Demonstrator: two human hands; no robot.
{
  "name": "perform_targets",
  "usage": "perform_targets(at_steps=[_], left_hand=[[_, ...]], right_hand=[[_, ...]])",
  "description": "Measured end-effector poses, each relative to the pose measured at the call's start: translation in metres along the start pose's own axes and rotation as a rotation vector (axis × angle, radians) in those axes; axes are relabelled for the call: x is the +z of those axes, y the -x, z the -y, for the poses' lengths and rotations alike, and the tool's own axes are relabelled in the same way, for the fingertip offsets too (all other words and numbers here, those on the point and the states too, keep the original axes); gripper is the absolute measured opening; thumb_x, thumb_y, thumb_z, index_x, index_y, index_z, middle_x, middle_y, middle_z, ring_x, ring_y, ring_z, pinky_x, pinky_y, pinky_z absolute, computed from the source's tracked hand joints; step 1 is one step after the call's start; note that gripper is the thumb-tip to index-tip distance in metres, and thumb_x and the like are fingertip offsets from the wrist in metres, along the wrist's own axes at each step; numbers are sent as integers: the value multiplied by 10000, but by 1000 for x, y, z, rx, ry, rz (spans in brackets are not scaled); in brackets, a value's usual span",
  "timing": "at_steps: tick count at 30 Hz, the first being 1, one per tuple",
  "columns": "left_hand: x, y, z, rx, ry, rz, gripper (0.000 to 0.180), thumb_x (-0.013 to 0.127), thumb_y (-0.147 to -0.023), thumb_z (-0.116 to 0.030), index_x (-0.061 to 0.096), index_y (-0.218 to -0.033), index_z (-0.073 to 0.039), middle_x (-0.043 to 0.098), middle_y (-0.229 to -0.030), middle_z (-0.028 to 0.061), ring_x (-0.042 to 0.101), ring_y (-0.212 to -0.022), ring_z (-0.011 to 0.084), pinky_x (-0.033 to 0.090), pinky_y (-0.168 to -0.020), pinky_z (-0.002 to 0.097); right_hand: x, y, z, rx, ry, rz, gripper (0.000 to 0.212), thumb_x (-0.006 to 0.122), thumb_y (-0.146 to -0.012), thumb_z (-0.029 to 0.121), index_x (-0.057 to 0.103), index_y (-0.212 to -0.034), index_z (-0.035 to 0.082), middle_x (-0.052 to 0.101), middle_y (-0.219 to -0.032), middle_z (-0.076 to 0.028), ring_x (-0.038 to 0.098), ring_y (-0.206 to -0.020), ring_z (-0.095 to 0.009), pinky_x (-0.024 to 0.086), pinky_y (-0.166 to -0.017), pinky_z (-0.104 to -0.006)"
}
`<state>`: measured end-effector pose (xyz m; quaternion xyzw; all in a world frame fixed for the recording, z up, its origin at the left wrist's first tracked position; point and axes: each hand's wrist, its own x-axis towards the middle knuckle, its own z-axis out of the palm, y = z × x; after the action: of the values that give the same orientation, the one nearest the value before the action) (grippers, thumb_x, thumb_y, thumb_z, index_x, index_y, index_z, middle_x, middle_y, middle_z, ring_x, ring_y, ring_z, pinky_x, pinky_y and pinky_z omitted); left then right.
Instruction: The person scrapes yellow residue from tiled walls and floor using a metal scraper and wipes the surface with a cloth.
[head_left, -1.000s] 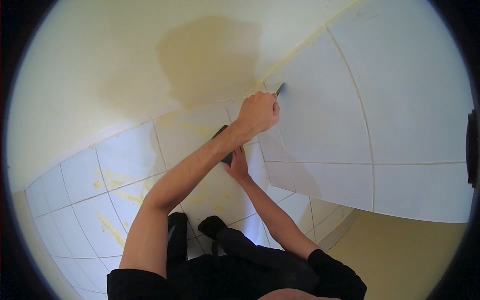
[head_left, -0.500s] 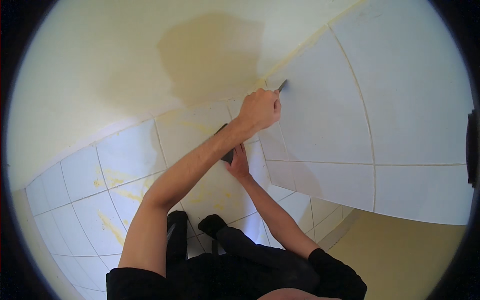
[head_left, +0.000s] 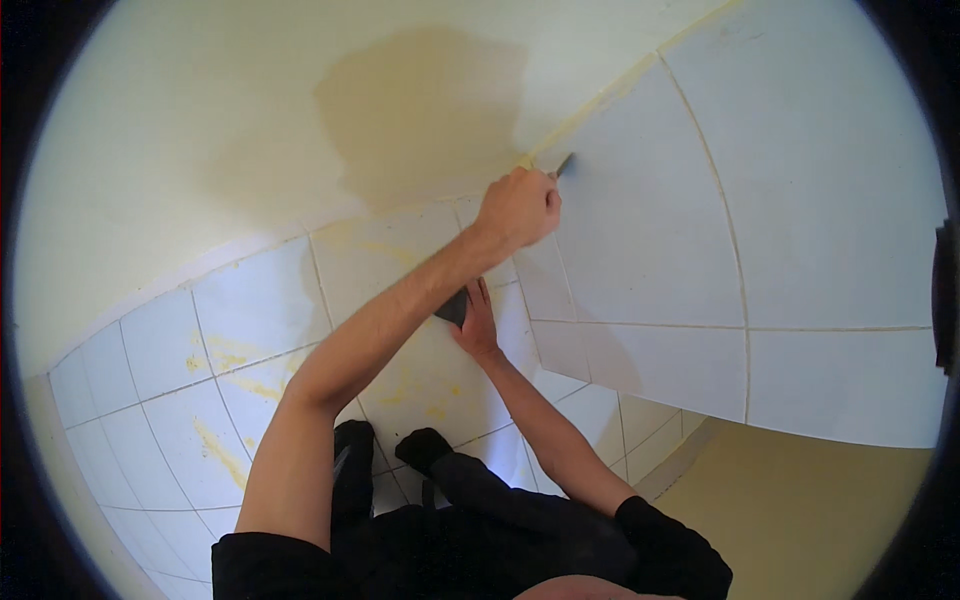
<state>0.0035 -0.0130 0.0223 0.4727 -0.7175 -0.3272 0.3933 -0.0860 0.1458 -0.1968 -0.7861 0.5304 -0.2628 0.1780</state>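
My left hand (head_left: 518,207) is closed around a small tool with a narrow grey blade (head_left: 566,164), its handle hidden in my fist. The blade tip is at the white tiled surface on the right (head_left: 650,220), just below the yellowish grout line (head_left: 605,97) along the cream wall. Lower down, my right hand (head_left: 478,320) grips a dark, flat, angular object (head_left: 453,307), fingers laid along its side. My left forearm passes in front of this object and hides its upper part, so its kind cannot be made out.
White floor tiles (head_left: 255,300) spread to the left, with yellow smears (head_left: 222,452) on several. My feet in dark socks (head_left: 424,449) stand below my hands. The cream wall (head_left: 200,130) rises beyond, bearing a shadow. A dark object (head_left: 942,300) shows at the right rim.
My left hand and the blade have shifted slightly upward. The dark object in my right hand has dropped a little, its upper corner now hidden behind my left forearm.
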Motion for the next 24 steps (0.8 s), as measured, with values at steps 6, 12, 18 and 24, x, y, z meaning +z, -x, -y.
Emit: perform_targets(at_steps=[6, 12, 18, 24], left_hand=[[1, 1, 10, -35, -31, -18, 212, 579, -873, -173, 735, -873, -30, 646, -717, 251, 642, -670, 457, 538, -664, 518], [-7, 2, -3, -57, -22, 69, 236, 567, -896, -190, 740, -915, -30, 641, -700, 252, 643, -667, 446, 537, -664, 516], [-12, 3, -18, 3, 53, 73, 239, 565, -901, -190, 722, -847, -18, 638, -698, 247, 638, -650, 431, 529, -657, 500], [-5, -7, 0, 5, -30, 49, 202, 584, -876, -186, 720, -867, -36, 647, -731, 247, 647, -689, 430, 538, -672, 491]], right_hand=[[4, 3, 5, -23, 14, 21, 773, 642, -701, 32, 390, -1424, -71, 323, -1531, -231, 262, -1432, -496, 240, -1215, -539], [-2, -1, 4, 31, 28, 62, 799, 703, -702, 46, 378, -1419, -90, 245, -1593, -210, 255, -1474, -376, 186, -1239, -556], [-3, 0, -1, 12, 45, 43, 790, 701, -700, 52, 386, -1410, -88, 236, -1598, -215, 265, -1470, -377, 180, -1239, -562], [-1, -1, -1, -31, 24, 10, 791, 694, -694, 48, 388, -1414, -78, 261, -1592, -209, 297, -1459, -371, 187, -1236, -563]])
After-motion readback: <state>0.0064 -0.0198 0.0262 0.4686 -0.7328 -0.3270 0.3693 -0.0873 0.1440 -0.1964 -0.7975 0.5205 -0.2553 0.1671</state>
